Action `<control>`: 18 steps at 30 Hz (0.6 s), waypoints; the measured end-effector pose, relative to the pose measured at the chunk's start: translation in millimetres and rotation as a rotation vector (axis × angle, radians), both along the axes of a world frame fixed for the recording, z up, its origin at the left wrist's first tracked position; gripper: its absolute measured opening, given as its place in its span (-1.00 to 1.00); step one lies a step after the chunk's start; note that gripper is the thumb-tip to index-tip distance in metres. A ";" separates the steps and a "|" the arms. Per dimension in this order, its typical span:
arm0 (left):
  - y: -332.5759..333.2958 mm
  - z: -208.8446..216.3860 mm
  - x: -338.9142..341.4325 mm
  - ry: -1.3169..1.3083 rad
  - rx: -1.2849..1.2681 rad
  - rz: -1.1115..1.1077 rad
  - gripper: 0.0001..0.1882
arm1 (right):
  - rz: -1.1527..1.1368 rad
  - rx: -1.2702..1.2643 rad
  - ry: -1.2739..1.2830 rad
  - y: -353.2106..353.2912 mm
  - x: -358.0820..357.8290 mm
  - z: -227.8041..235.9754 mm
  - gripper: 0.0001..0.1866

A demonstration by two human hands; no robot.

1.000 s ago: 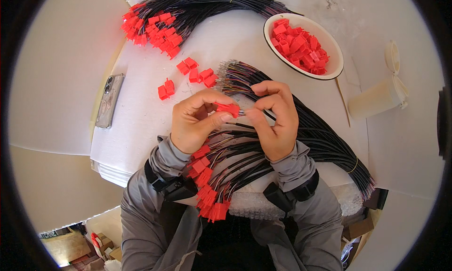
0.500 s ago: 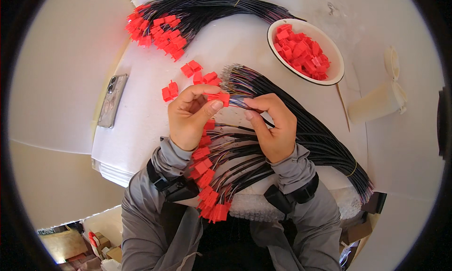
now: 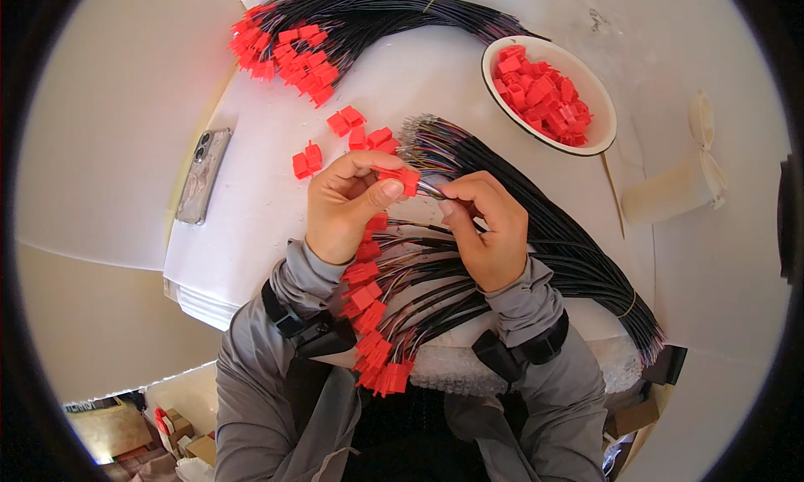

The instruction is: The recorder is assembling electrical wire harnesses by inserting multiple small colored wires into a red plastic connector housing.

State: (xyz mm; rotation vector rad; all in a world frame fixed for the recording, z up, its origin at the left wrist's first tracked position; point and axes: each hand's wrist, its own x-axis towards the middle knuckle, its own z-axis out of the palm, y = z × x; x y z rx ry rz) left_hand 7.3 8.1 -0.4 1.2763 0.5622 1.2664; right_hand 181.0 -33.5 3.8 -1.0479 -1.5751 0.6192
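Observation:
Between the thumb and fingers of my left hand (image 3: 345,204) is a red plastic connector housing (image 3: 404,180). Several thin coloured wires run out of its right side. My right hand (image 3: 490,229) pinches the wire cable (image 3: 433,190) just beside the housing. Behind my hands lies a thick bundle of black cables (image 3: 536,189), its bare terminal ends (image 3: 416,128) gathered at the upper left. Nearer to me, cables fan out to the left with red housings (image 3: 365,295) on their ends. A few loose red housings (image 3: 346,121) lie beyond my left hand.
A white bowl (image 3: 606,105) of red housings stands at the back right. Another bundle of finished cables (image 3: 377,13) lies at the far side. A phone (image 3: 203,176) rests at the left, a thin stick (image 3: 614,195) and a whitish container (image 3: 670,189) at the right.
The red housing has tilted slightly, its wire side turning downward. My right fingers have drawn closer together on the cable. The whole view has shifted a little.

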 end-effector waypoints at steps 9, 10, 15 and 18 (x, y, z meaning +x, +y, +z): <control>-5.0 8.4 1.0 0.040 0.004 -0.011 -0.78 | 0.033 -0.027 0.205 -3.0 -0.8 2.8 -0.87; -5.1 8.3 1.1 0.039 0.004 -0.008 -0.78 | 0.023 -0.038 0.196 -2.7 -0.8 1.7 -0.90; -2.2 3.1 -0.7 0.017 0.037 -0.044 -0.77 | 0.005 -0.062 0.172 -1.8 -0.4 0.1 -0.94; -2.1 1.5 -4.1 0.059 0.031 -0.065 -0.77 | 0.029 -0.052 0.162 -1.6 1.2 0.9 -0.94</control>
